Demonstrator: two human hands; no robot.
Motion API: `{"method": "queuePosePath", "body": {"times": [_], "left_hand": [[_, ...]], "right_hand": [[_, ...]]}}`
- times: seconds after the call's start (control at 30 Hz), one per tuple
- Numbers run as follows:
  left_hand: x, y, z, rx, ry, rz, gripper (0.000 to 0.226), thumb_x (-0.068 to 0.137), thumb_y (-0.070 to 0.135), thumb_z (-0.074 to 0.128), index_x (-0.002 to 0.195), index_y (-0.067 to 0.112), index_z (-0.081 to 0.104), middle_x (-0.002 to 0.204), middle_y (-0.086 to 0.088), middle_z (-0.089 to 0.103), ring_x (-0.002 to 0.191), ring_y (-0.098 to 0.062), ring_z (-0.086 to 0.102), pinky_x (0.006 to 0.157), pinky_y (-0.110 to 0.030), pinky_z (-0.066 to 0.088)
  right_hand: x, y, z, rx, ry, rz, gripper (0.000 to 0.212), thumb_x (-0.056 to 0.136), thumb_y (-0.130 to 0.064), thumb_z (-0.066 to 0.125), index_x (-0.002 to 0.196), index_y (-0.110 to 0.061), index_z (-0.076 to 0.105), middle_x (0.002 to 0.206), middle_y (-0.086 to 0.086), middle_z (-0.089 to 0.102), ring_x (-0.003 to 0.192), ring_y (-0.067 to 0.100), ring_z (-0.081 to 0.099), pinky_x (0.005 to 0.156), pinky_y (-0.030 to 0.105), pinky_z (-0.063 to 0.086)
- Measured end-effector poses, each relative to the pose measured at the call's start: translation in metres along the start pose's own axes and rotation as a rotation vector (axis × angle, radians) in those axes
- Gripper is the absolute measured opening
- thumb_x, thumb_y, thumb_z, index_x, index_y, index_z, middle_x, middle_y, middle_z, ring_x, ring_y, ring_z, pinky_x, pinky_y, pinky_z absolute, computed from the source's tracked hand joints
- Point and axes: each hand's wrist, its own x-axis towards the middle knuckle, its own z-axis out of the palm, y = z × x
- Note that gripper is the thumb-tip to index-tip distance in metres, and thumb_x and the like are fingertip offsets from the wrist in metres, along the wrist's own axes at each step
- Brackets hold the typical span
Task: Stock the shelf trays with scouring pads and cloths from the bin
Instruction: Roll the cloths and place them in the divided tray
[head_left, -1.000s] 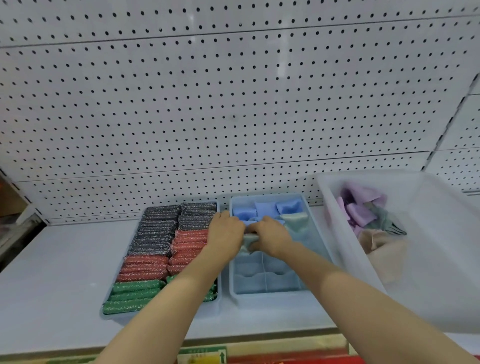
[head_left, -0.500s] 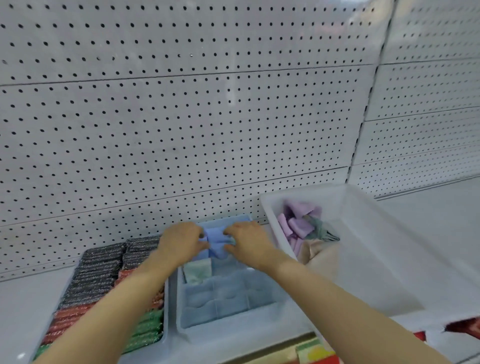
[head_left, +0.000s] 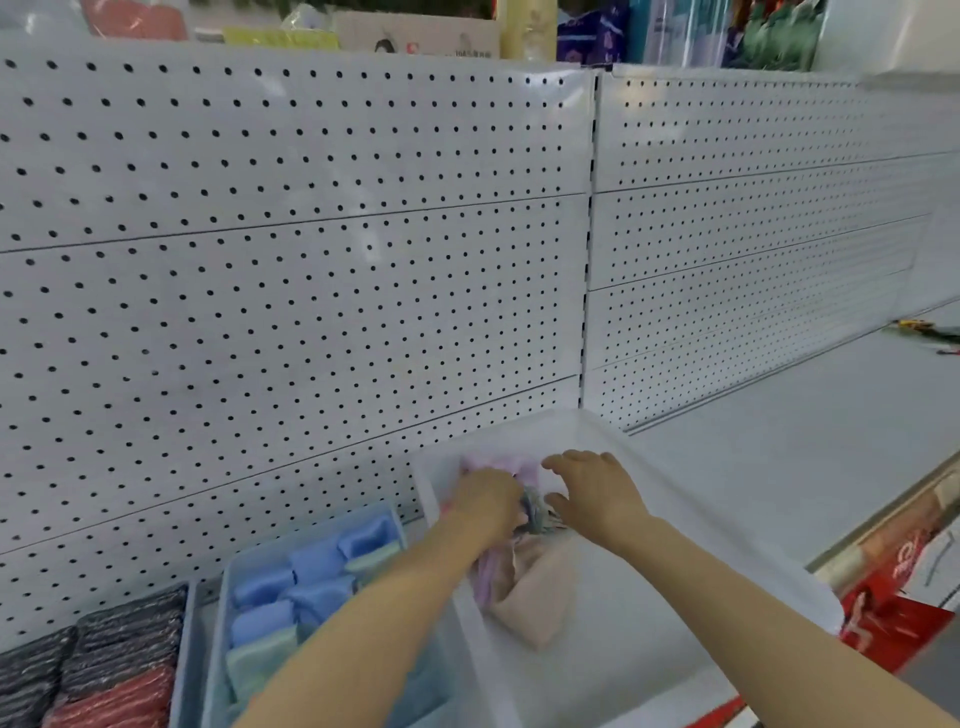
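Both my hands are inside the translucent white bin (head_left: 727, 525) on the shelf. My left hand (head_left: 488, 501) reaches among the lilac cloths (head_left: 501, 463) at the bin's back and curls its fingers round a grey-green cloth (head_left: 535, 512). My right hand (head_left: 597, 491) hovers just right of it with fingers relaxed, holding nothing. A beige cloth (head_left: 535, 597) lies lower in the bin. Left of the bin stands the pale blue divided tray (head_left: 221, 613) with blue cloths (head_left: 317, 564) and light green cloths (head_left: 260, 657). At the far left is the tray of black and red scouring pads (head_left: 114, 670).
White pegboard (head_left: 291, 291) backs the shelf. The white shelf board (head_left: 810, 431) runs off to the right of the bin, with small items (head_left: 930, 332) at its far end. Red packaging (head_left: 893, 613) sits below the shelf's front edge.
Both hands left the blue divided tray and moved right into the white bin. My left hand has taken hold of a grey-green cloth there. The view swung right and up.
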Motion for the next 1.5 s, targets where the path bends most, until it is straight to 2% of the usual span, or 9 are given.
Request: {"method": "queuePosePath", "body": {"times": [0.17, 0.23, 0.37, 0.67, 0.8, 1.0, 1.2, 1.3, 1.5], "left_hand": [[0.048, 0.044, 0.024, 0.242, 0.037, 0.131, 0.020, 0.089, 0.019, 0.053, 0.100, 0.012, 0.068, 0.108, -0.009, 0.069, 0.089, -0.029, 0.063, 0.061, -0.022, 0.038], [0.060, 0.051, 0.046, 0.318, 0.069, 0.207, 0.026, 0.095, 0.013, 0.045, 0.110, 0.006, 0.065, 0.115, -0.014, 0.067, 0.104, -0.031, 0.063, 0.077, -0.026, 0.045], [0.081, 0.064, 0.074, 0.221, 0.065, 0.123, 0.028, 0.099, 0.009, 0.040, 0.117, 0.006, 0.062, 0.123, -0.013, 0.063, 0.114, -0.032, 0.058, 0.095, -0.040, 0.041], [0.097, 0.075, 0.075, 0.089, 0.139, 0.111, 0.028, 0.095, 0.002, 0.041, 0.112, 0.012, 0.061, 0.114, -0.010, 0.065, 0.106, -0.029, 0.064, 0.083, -0.037, 0.049], [0.102, 0.076, 0.063, -0.452, 0.142, -0.030, 0.020, 0.086, 0.023, 0.047, 0.092, 0.023, 0.066, 0.096, 0.003, 0.071, 0.094, -0.021, 0.064, 0.081, -0.035, 0.051], [0.093, 0.056, 0.021, -1.220, 0.101, -0.192, 0.029, 0.081, -0.001, 0.049, 0.091, 0.015, 0.071, 0.083, -0.005, 0.069, 0.077, -0.022, 0.062, 0.061, -0.023, 0.052], [0.051, 0.016, -0.004, -1.663, 0.006, -0.257, 0.018, 0.086, 0.000, 0.054, 0.086, 0.012, 0.068, 0.085, -0.015, 0.064, 0.083, -0.029, 0.061, 0.081, -0.045, 0.057], [0.016, -0.011, -0.012, -1.794, 0.019, -0.201, 0.016, 0.092, 0.000, 0.052, 0.099, 0.007, 0.065, 0.091, -0.017, 0.065, 0.085, -0.031, 0.063, 0.067, -0.041, 0.059], [-0.049, -0.055, -0.031, -1.824, 0.078, -0.067, 0.030, 0.094, -0.005, 0.048, 0.118, 0.007, 0.064, 0.101, -0.016, 0.067, 0.089, -0.026, 0.065, 0.087, -0.045, 0.057]], "right_hand": [[0.003, 0.047, -0.006, -0.039, 0.013, 0.052, 0.045, 0.094, -0.036, 0.049, 0.138, -0.025, 0.043, 0.130, -0.004, 0.055, 0.120, 0.018, 0.050, 0.102, 0.030, 0.030], [0.004, 0.061, -0.005, -0.050, 0.010, 0.061, 0.045, 0.094, -0.036, 0.048, 0.138, -0.025, 0.042, 0.131, -0.004, 0.054, 0.120, 0.018, 0.049, 0.103, 0.029, 0.030], [0.006, 0.080, 0.002, -0.050, 0.010, 0.064, 0.046, 0.094, -0.037, 0.049, 0.138, -0.025, 0.042, 0.132, -0.005, 0.054, 0.120, 0.018, 0.049, 0.102, 0.029, 0.032], [0.006, 0.093, 0.022, -0.021, -0.021, 0.036, 0.046, 0.095, -0.035, 0.048, 0.139, -0.023, 0.043, 0.130, -0.003, 0.055, 0.120, 0.019, 0.051, 0.101, 0.031, 0.033], [0.006, 0.090, 0.023, 0.006, -0.006, 0.041, 0.040, 0.095, -0.034, 0.045, 0.134, -0.023, 0.048, 0.127, -0.003, 0.057, 0.117, 0.020, 0.053, 0.097, 0.031, 0.036], [0.006, 0.074, 0.018, 0.012, -0.001, 0.056, 0.036, 0.094, -0.030, 0.046, 0.129, -0.022, 0.051, 0.121, 0.001, 0.059, 0.109, 0.023, 0.056, 0.091, 0.033, 0.040], [0.007, 0.042, 0.008, 0.346, 0.132, 0.137, 0.029, 0.096, -0.037, 0.046, 0.118, -0.022, 0.057, 0.111, -0.001, 0.061, 0.097, 0.021, 0.062, 0.080, 0.036, 0.050], [0.009, 0.018, -0.002, 0.591, 0.245, 0.199, 0.029, 0.096, -0.037, 0.049, 0.115, -0.017, 0.058, 0.108, -0.001, 0.060, 0.089, 0.018, 0.062, 0.077, 0.035, 0.050], [0.012, -0.042, -0.018, 1.119, 0.052, 0.207, 0.025, 0.086, -0.039, 0.065, 0.094, -0.015, 0.065, 0.092, 0.005, 0.069, 0.087, 0.023, 0.065, 0.080, 0.043, 0.052]]}}
